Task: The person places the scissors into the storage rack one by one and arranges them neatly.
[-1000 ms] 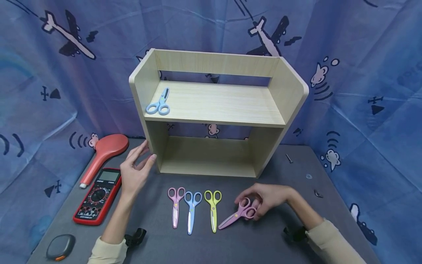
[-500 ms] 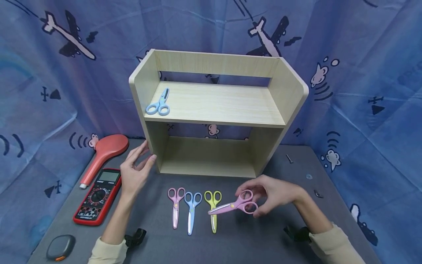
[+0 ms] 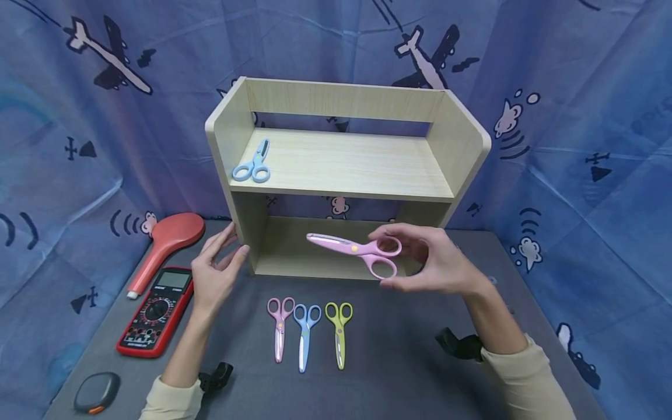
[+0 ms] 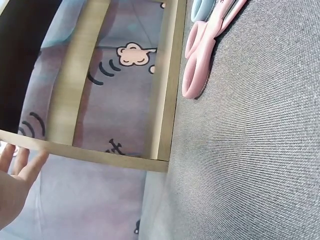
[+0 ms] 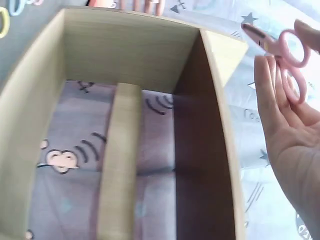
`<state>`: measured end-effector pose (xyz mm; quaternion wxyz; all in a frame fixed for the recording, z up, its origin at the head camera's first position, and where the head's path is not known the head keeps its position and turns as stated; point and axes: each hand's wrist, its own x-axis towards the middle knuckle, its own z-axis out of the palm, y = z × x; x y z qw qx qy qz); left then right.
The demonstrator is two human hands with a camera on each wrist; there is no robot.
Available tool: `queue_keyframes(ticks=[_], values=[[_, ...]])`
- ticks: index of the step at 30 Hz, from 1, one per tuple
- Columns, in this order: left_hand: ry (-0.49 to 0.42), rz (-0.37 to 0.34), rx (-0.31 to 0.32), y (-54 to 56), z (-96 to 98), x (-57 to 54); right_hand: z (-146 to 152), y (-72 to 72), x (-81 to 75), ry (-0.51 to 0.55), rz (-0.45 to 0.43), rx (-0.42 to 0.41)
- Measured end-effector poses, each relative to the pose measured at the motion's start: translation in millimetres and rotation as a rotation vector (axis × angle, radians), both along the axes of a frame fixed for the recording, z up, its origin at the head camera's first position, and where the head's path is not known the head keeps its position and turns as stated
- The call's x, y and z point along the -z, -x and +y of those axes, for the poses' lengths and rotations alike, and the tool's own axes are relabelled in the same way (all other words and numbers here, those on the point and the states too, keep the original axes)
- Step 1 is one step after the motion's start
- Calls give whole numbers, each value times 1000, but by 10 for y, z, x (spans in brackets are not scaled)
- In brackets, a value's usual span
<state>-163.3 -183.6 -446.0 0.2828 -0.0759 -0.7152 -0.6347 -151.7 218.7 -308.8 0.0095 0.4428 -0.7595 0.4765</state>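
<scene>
Pink scissors (image 3: 357,248) are held by their handle loops in my right hand (image 3: 438,259), raised in front of the lower shelf with the blades pointing left. In the right wrist view the thumb and fingers pinch the loops of these scissors (image 5: 285,55). My left hand (image 3: 215,274) touches the left side of the wooden shelf unit (image 3: 341,191) with straight fingers, as the left wrist view also shows. Light blue scissors (image 3: 254,166) lie on the upper shelf at its left end. On the table, a pink pair (image 3: 280,329), a blue pair (image 3: 305,335) and a yellow pair (image 3: 339,332) lie in a row.
Left of the unit lie a red paddle-shaped object (image 3: 170,245), a red multimeter (image 3: 156,312) and a dark rounded device (image 3: 97,392). A patterned blue curtain (image 3: 577,146) hangs behind and beside the grey table (image 3: 378,379).
My right hand has lifted the pink scissors from the table and carried them up toward the shelf unit, the blades swinging from lower left to level. The left hand stays put.
</scene>
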Motion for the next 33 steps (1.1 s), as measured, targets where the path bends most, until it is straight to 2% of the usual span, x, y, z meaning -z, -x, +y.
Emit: queue_keyframes(ticks=[5, 15, 18, 26, 33], values=[[-3, -6, 0, 3, -2, 10, -151, 86, -192, 46, 62, 37], [-11, -16, 3, -3, -1, 29, -583, 365, -450, 93, 88, 279], [-23, -5, 5, 4, 5, 31, -701, 468, -488, 82, 81, 329], [-67, 13, 13, 19, 26, 18, -1003, 707, -534, 49, 41, 376], [-63, 11, -2, 14, 23, 12, -1219, 864, -545, -36, 67, 481]])
